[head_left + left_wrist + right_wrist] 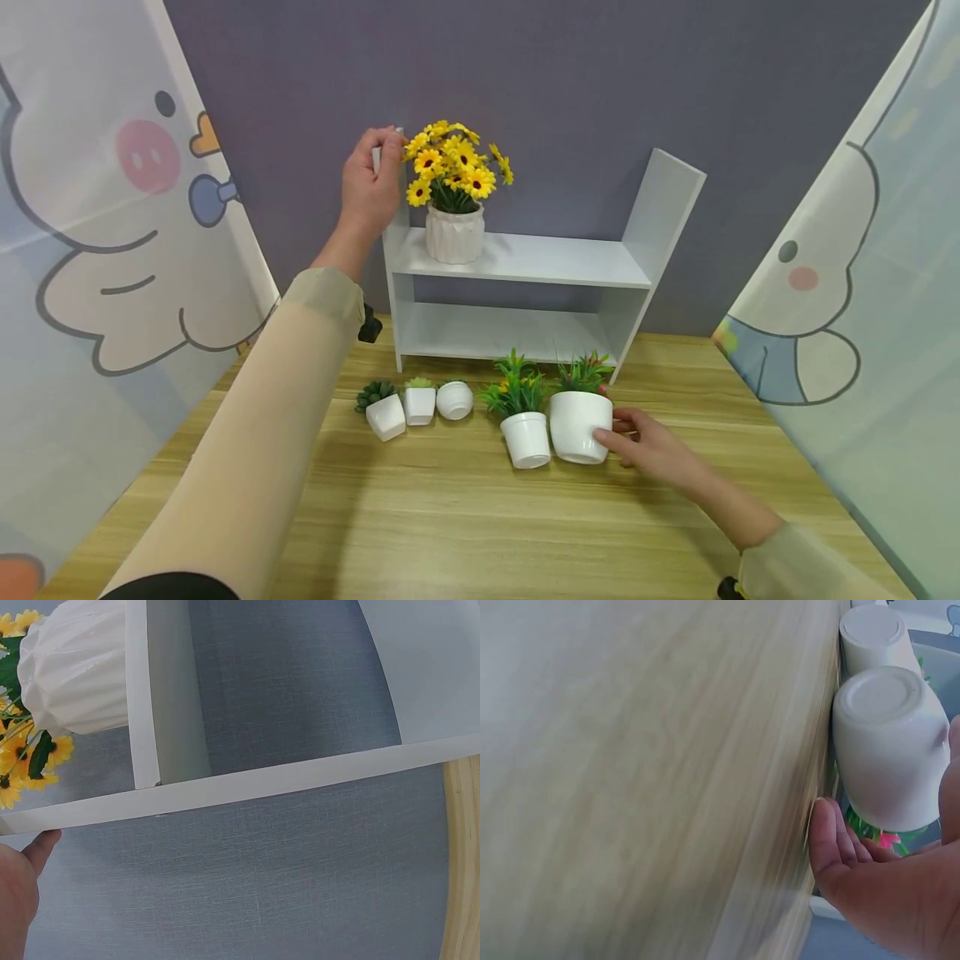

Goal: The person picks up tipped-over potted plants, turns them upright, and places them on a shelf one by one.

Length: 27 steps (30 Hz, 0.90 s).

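My left hand (372,179) is at the top of the left side panel of a white shelf (525,254), fingers bent around the panel's upper end. In the left wrist view its thumb (43,847) touches the panel's edge. Beside it, a ribbed white pot of yellow flowers (454,235) stands on the upper board. My right hand (660,450) is at the right side of a wide white flowerpot (581,427) with green leaves and pink blooms. Its thumb overlaps the pot's front, and in the right wrist view the loosely bent fingers (826,838) lie beside its leafy end.
Left of the wide pot leans a smaller white pot with a yellow-flecked plant (527,440). Three small white succulent pots (419,406) lie farther left on the wooden table (450,525). Cartoon-printed panels (112,208) flank the table, and a grey wall (562,100) stands behind.
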{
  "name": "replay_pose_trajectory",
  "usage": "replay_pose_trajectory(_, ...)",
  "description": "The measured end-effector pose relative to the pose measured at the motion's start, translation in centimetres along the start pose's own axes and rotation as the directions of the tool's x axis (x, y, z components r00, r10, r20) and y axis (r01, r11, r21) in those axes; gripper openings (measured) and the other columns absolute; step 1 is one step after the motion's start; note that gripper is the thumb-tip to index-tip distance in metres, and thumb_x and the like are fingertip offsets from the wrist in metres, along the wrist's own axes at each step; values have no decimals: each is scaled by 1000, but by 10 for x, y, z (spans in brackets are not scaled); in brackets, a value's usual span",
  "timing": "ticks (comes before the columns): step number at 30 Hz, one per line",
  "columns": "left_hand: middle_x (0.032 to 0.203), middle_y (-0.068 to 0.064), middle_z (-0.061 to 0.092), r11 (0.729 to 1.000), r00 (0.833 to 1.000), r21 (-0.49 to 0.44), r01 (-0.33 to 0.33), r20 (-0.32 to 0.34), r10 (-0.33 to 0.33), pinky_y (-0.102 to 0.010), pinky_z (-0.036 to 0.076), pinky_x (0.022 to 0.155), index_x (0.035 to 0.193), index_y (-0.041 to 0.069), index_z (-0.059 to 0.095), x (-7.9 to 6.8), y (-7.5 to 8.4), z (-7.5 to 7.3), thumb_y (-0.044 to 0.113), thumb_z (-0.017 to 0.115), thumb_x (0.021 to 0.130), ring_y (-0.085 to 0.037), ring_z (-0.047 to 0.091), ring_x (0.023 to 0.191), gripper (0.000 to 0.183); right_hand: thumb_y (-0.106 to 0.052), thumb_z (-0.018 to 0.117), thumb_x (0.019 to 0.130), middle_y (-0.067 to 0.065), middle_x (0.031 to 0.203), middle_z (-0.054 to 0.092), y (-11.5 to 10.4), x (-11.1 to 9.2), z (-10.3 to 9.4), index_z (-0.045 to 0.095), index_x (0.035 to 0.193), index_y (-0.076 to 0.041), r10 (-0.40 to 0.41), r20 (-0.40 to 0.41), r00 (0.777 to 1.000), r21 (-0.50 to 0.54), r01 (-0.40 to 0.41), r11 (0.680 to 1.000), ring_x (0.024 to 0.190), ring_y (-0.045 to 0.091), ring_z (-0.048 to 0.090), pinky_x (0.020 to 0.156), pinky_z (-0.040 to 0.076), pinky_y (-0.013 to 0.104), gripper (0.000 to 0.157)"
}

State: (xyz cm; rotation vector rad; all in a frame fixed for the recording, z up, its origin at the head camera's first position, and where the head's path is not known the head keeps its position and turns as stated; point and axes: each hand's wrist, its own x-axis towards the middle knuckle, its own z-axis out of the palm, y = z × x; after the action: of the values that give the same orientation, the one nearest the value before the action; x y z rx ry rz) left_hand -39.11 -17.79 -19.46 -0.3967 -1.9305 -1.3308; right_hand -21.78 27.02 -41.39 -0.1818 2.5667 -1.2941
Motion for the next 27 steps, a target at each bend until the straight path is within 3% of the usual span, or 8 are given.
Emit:
replay_pose_trajectory(11,164,-6,57,1000,1000,-6,13,6,-13,-29,36,130,129,5,65,-1,0,-1,43,49,117,-7,45,157,43,-39,70,108,18,127,69,-4,7,9,46,150,16,-10,5,1000,35,10,999,95,19,65,78,61,30,73)
replay_pose_trajectory(19,164,-5,57,1000,1000,7,21,6,-21,-29,36,130,131,6,65,-1,0,0,44,49,117,-7,46,157,44,-37,70,109,20,128,68,0,7,10,42,153,17,-12,18,1000,76,10,997,98,20,68,80,63,31,75)
replay_pose_trajectory(23,164,-5,58,1000,1000,5,22,6,-22,-29,37,130,131,5,65,-1,0,0,44,49,117,-7,46,157,45,-32,75,106,26,138,63,0,5,10,34,158,17,-35,23,999,121,32,992,110,24,70,85,64,33,83)
replay_pose_trajectory(27,163,-6,58,1000,1000,-1,19,8,-19,-29,37,130,128,7,66,-1,0,0,44,50,117,-7,47,156,42,-29,78,104,27,140,61,-1,4,9,36,159,13,-52,7,999,137,51,989,124,30,69,90,64,33,81)
